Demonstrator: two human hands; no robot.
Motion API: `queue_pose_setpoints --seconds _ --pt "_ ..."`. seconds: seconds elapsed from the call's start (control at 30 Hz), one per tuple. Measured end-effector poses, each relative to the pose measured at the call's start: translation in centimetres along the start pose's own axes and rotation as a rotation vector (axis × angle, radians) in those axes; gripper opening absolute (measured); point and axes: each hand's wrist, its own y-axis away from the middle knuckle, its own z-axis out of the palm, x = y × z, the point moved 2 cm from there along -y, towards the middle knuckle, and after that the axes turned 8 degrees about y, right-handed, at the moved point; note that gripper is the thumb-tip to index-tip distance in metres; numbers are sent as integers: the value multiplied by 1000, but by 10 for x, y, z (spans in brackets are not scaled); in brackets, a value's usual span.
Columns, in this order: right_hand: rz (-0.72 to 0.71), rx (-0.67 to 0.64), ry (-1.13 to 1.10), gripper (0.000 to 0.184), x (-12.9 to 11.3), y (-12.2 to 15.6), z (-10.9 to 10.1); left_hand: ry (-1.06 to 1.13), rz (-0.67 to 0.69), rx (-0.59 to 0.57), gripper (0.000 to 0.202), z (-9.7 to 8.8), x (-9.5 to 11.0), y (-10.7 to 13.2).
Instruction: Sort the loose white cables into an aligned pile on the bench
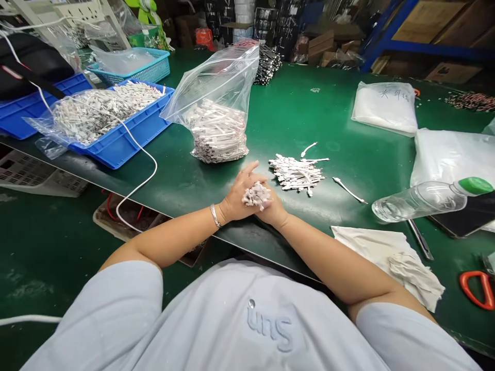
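A smooth green workbench (332,108) is stretching across the scene, with a blue plastic crate (127,149) and a clear zip bag of white flat strips (216,129) sitting far left. A loose pile of strips (297,174) is lying just right of the hands. The left hand (237,198) and right hand (275,210) are crossing near the bench edge, closing together around a small white bunch (257,196).

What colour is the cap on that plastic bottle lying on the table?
The cap is green; it shows best in the head view, towards the right.
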Motion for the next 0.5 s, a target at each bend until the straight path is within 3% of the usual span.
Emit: queue_pose_setpoints --seconds 0.17,0.33,0.4,0.5 --pt "137 -1 3 15 13 -1 1 67 -225 19 76 4 -17 -3" --pt "426 218 -394 15 20 -5 -6 295 -406 44 92 5 -8 -14" --pt "475 288 -475 17 24 -7 -13 365 -425 164 82 5 -5 -20" --pt "526 350 -638 21 25 -11 -24 482 -547 482 52 12 -4 -26"
